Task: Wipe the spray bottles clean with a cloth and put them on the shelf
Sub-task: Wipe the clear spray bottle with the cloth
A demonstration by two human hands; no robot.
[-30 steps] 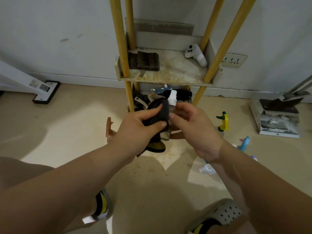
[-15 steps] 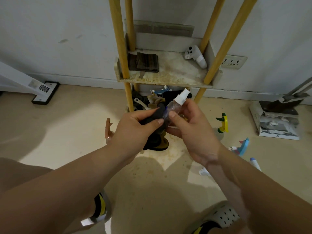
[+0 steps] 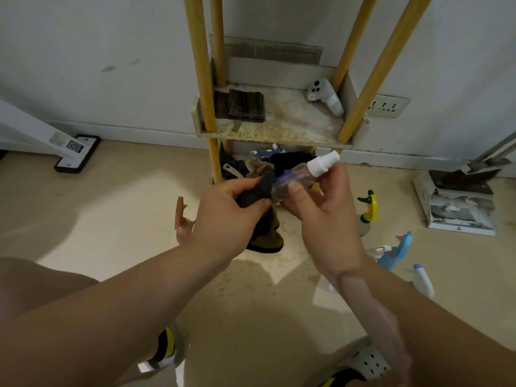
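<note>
the wiping step is underway: the left hand [image 3: 223, 216] is gripping a dark cloth [image 3: 257, 191] against the small clear white-capped spray bottle [image 3: 300, 178], which the right hand [image 3: 321, 216] is grasping mid-air below the stained yellow-posted shelf [image 3: 279, 127]; next it likely needs lifting there.

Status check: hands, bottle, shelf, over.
Left hand grips dark cloth against clear spray bottle. Right hand holds bottle. Shelf ahead, unobstructed.

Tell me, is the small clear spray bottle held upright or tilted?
Tilted: the spray bottle lies slanted, white cap up-right, base in the cloth.
</note>
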